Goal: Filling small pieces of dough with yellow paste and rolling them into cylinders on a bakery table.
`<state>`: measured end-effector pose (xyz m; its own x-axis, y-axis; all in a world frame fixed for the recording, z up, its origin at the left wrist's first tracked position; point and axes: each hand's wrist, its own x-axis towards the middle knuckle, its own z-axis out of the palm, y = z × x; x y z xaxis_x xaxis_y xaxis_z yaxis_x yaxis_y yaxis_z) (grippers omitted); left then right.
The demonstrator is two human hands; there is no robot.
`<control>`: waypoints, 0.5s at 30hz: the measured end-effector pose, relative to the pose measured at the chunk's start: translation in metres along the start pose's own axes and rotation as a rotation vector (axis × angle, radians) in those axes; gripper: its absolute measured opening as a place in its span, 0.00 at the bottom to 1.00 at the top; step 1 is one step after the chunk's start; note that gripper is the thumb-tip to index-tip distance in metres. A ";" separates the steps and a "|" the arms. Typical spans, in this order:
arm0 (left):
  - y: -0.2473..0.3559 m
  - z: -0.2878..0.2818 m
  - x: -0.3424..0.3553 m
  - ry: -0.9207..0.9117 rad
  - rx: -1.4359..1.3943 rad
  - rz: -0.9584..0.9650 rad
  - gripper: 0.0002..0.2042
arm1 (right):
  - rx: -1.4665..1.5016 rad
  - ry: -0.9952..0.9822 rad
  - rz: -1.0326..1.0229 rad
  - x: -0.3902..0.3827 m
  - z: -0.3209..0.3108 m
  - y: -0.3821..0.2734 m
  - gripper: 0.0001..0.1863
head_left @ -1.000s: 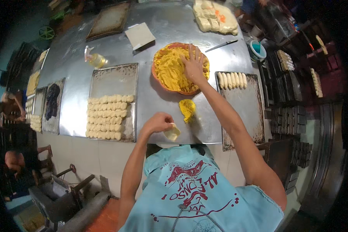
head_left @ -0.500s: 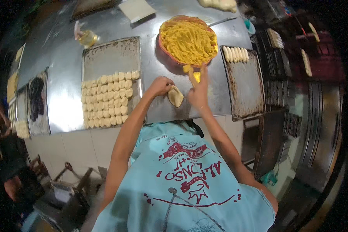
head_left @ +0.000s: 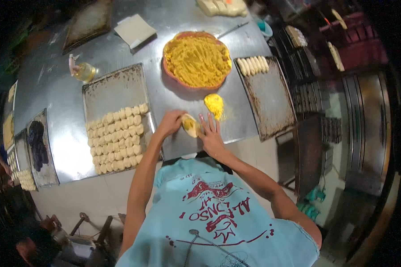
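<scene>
2 hands (head_left: 169, 123) (head_left: 214, 144) at dough (head_left: 193, 132) with yellow filling (head_left: 190, 123)

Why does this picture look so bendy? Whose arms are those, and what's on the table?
There's no robot here, just a person using two bare hands. A wide camera on their head looks down, so straight edges bend, and the arms come in from below.

The left hand holds a piece of dough with yellow filling on it. The right hand is at its other side, fingers spread.

On the metal table, a red bowl holds yellow paste, with a yellow blob nearby. The left tray has dough balls; the right tray has pale rolls.
</scene>
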<state>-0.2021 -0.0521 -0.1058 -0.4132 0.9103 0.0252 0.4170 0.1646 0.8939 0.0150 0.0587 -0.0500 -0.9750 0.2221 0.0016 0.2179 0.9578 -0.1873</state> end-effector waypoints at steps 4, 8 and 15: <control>0.013 -0.006 -0.022 0.009 -0.077 -0.057 0.27 | 0.068 0.221 0.018 0.087 -0.055 0.055 0.25; 0.025 0.013 -0.021 0.106 0.045 -0.131 0.30 | 0.069 0.443 0.044 0.190 -0.070 0.114 0.20; 0.027 0.034 -0.031 0.209 0.017 -0.192 0.27 | -0.127 0.260 0.032 0.217 -0.057 0.150 0.22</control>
<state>-0.1498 -0.0629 -0.0975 -0.6430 0.7642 -0.0510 0.3273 0.3344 0.8838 -0.1619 0.2610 -0.0222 -0.9274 0.2758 0.2527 0.2677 0.9612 -0.0669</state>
